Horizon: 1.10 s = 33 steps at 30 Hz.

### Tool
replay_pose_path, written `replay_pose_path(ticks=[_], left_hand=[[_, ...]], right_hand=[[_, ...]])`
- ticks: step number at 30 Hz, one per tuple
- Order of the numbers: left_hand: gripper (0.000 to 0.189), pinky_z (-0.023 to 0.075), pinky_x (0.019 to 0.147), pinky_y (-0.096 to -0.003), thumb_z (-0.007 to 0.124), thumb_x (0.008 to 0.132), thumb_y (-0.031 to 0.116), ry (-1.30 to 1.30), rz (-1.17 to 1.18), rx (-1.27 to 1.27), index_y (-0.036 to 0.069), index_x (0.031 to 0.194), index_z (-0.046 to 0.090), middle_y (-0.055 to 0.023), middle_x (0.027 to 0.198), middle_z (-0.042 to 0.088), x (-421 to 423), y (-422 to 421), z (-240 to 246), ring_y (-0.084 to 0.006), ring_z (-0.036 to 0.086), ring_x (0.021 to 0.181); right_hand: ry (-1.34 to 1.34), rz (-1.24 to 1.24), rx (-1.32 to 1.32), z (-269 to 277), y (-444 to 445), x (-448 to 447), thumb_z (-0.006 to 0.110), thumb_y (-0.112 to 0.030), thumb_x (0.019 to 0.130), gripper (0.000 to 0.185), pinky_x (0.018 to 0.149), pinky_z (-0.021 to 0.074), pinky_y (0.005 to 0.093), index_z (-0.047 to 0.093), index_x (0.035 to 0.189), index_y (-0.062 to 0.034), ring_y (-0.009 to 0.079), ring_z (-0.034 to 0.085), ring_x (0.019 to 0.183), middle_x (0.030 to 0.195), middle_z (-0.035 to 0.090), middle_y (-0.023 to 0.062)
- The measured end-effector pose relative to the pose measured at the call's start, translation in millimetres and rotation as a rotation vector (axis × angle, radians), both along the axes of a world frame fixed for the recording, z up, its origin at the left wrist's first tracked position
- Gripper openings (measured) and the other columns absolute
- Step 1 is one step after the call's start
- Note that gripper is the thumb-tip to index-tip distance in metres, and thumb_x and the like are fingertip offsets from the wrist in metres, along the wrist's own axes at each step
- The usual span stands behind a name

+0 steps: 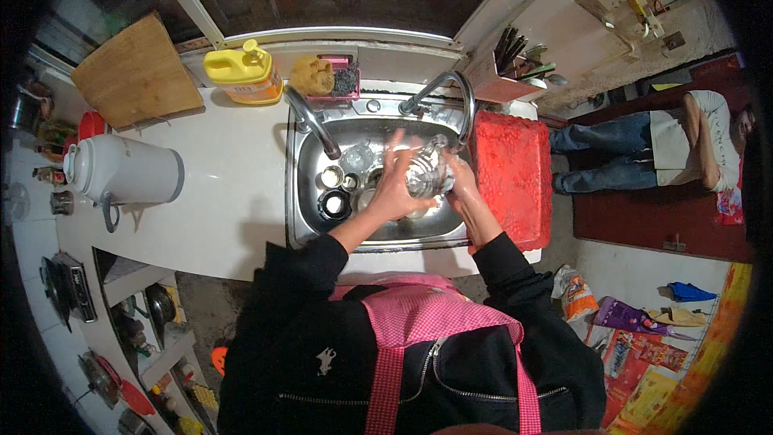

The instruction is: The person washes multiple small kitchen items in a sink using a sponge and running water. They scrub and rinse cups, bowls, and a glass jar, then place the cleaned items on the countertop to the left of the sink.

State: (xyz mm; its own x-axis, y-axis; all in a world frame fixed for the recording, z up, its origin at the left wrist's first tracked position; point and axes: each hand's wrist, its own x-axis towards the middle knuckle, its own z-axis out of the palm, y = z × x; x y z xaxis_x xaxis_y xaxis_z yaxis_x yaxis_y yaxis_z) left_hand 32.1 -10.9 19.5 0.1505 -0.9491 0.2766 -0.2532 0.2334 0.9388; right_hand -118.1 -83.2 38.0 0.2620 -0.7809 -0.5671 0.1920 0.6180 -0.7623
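Over the stainless steel sink (pixel 386 243), my two hands hold a clear glass vessel (pixel 424 174), perhaps a jug or jar. My left hand (pixel 392 188) curves around its left side, with the fingers blurred and the thumb below. At its other end my right hand (pixel 464 184) grips it, partly hidden by the glass. Down in the basin's left part lie a clear glass dish or lid (pixel 357 158), a small pale-centred cup or lid (pixel 331 177), a smaller round piece (pixel 350 181) and a black round lid (pixel 334 204).
Two curved metal faucets (pixel 314 127) (pixel 468 103) reach over the sink. A red tray (pixel 513 181) stands to its right. Leftward are a yellow jug bottle (pixel 244 75), a white thermos (pixel 130 169) and a wooden board (pixel 136 75). A person (pixel 658 139) stands at the right.
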Motion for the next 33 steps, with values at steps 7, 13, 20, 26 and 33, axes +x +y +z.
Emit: replay_pose_path(ticks=[7, 13, 20, 26, 33], left_hand=[[0.062, 0.0432, 0.092, -0.0353, 0.075, 0.072, 0.040, 1.501, -0.452, 0.524, 0.012, 0.122, 0.051, -0.0083, 0.103, 0.061, 5, 15, -46, -0.0216, 0.058, 0.099], [0.049, 0.0505, 0.076, -0.0363, 0.080, 0.069, 0.029, 1.426, -0.794, 0.561, 0.006, 0.106, 0.059, -0.0058, 0.091, 0.062, 16, -7, -45, -0.0203, 0.062, 0.083], [0.024, 0.0510, 0.076, -0.0373, 0.057, 0.089, 0.031, 1.583, -0.288, 0.486, 0.011, 0.101, 0.059, -0.0005, 0.085, 0.061, -10, -8, -44, -0.0172, 0.060, 0.082], [0.016, 0.0489, 0.064, -0.0280, 0.060, 0.088, 0.029, 1.717, 0.089, 0.486, 0.013, 0.092, 0.058, 0.0002, 0.081, 0.060, -12, -13, -71, -0.0124, 0.058, 0.074], [0.015, 0.0464, 0.070, -0.0256, 0.061, 0.087, 0.032, 1.771, 0.010, 0.627, 0.017, 0.084, 0.061, 0.0041, 0.080, 0.060, -20, 3, -74, -0.0102, 0.058, 0.076]], right_hand=[[-0.079, 0.010, 0.137, 13, -4, 4, 0.056, -0.029, 0.091, 0.022, 0.058, 0.0488, 0.0245, 0.058, 0.093, -0.0073, 0.0097, 0.056, 0.065, 0.076, 0.058, 0.0000], [-0.175, 0.284, 0.302, -39, -17, -9, 0.049, -0.027, 0.094, 0.023, 0.059, 0.0536, 0.0316, 0.057, 0.101, -0.0063, 0.0182, 0.062, 0.074, 0.086, 0.062, 0.0072], [-0.096, -0.093, 0.082, -31, -28, 3, 0.037, -0.022, 0.097, 0.034, 0.081, 0.0509, 0.0363, 0.057, 0.115, -0.0012, 0.0245, 0.062, 0.092, 0.103, 0.064, 0.0126], [0.681, 0.269, -0.957, -8, 31, 23, 0.045, -0.015, 0.093, 0.028, 0.094, 0.0414, 0.0357, 0.060, 0.114, -0.0036, 0.0302, 0.056, 0.110, 0.113, 0.060, 0.0169], [0.722, 0.518, -1.098, -1, 20, 32, 0.057, -0.023, 0.086, 0.041, 0.095, 0.0409, 0.0383, 0.053, 0.123, -0.0066, 0.0339, 0.052, 0.113, 0.123, 0.054, 0.0177]])
